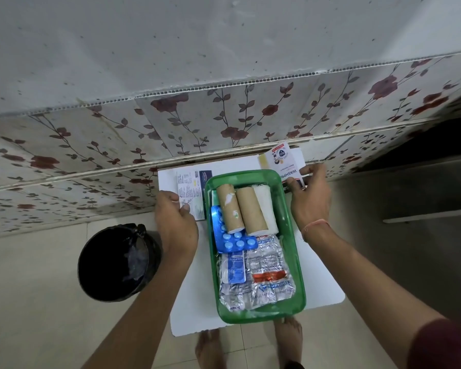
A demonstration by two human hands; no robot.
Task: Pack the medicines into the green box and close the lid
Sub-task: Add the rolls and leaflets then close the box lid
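An open green box (293,251) stands on a small white table (192,294). Inside lie two brown bandage rolls (230,209), a white gauze roll (265,206), a blue pill strip (228,239) and several silver blister packs (266,272). Left of the box lies a white and blue medicine carton (190,183); my left hand (175,222) grips its near end. At the back right, my right hand (310,198) holds a white carton with "WASHPR" printed on it (284,161). No lid is visible.
A black bin lined with a black bag (117,265) stands on the floor left of the table. A wall with rose-patterned panels (224,121) rises right behind the table. My bare feet (210,347) show below the table's front edge.
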